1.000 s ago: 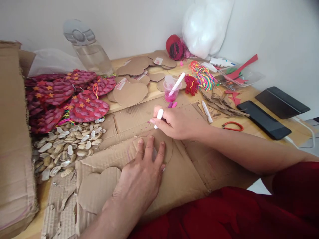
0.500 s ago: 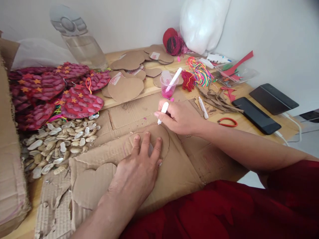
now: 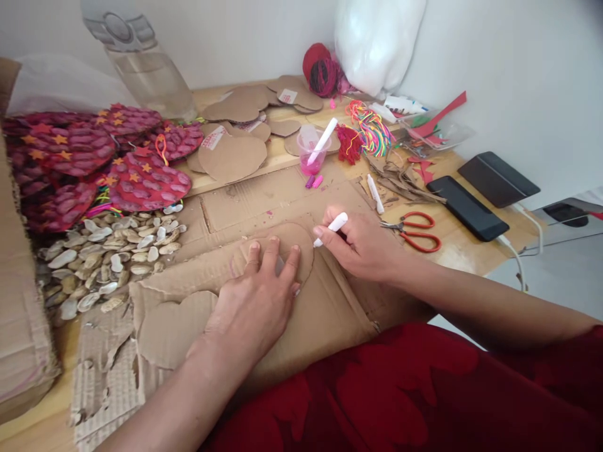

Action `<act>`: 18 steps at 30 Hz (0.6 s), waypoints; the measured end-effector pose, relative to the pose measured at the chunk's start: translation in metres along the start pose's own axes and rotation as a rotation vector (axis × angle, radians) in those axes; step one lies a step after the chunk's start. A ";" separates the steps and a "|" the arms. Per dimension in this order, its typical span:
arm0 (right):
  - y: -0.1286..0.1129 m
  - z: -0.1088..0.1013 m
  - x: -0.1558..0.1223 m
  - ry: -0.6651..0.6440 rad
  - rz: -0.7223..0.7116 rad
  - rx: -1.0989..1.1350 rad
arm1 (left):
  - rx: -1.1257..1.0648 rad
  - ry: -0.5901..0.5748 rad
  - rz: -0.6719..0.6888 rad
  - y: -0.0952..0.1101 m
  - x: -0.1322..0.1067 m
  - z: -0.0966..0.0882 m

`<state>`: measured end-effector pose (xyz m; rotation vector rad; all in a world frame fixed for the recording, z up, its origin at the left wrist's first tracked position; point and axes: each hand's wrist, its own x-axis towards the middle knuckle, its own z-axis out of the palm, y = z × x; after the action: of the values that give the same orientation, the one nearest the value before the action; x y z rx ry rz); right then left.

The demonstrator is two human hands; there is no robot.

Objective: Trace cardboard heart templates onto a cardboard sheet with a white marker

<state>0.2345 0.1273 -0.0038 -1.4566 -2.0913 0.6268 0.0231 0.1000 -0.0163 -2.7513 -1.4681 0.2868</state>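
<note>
My left hand (image 3: 254, 304) lies flat with fingers spread, pressing on a rounded cardboard cutout (image 3: 301, 242) that it partly covers. Beneath that is a larger cardboard sheet (image 3: 330, 320). Pinched in my right hand (image 3: 370, 245) is a white marker (image 3: 335, 227), its tip close to the cutout's right edge; whether it touches the cardboard I cannot tell. A heart-shaped cardboard piece (image 3: 172, 329) sits left of my left wrist, on the same sheet.
Peanut shells (image 3: 110, 257) and decorated red pieces (image 3: 146, 179) lie left. Cardboard shapes (image 3: 233, 154), a pink cup (image 3: 311, 160) and a water bottle (image 3: 151, 75) stand behind. Right are another marker (image 3: 375, 194), orange-handled scissors (image 3: 419, 232), cardboard scraps (image 3: 405, 182) and a phone (image 3: 466, 207).
My right hand with the marker has moved right and slightly nearer me, along the cutout's edge. My left hand stays on the cutout. The view has shifted slightly, showing more of the scissors.
</note>
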 end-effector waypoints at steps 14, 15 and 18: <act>0.012 0.003 0.018 0.050 -0.082 -0.050 | 0.024 0.029 0.016 -0.001 -0.001 -0.001; 0.011 0.003 0.014 0.040 -0.084 -0.054 | 0.027 0.034 0.019 -0.001 -0.001 -0.001; 0.004 0.000 0.001 -0.041 -0.068 -0.064 | 0.040 0.065 0.029 -0.002 -0.002 0.000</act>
<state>0.2369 0.1295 -0.0063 -1.4114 -2.2013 0.5731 0.0206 0.0992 -0.0159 -2.7256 -1.3926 0.2218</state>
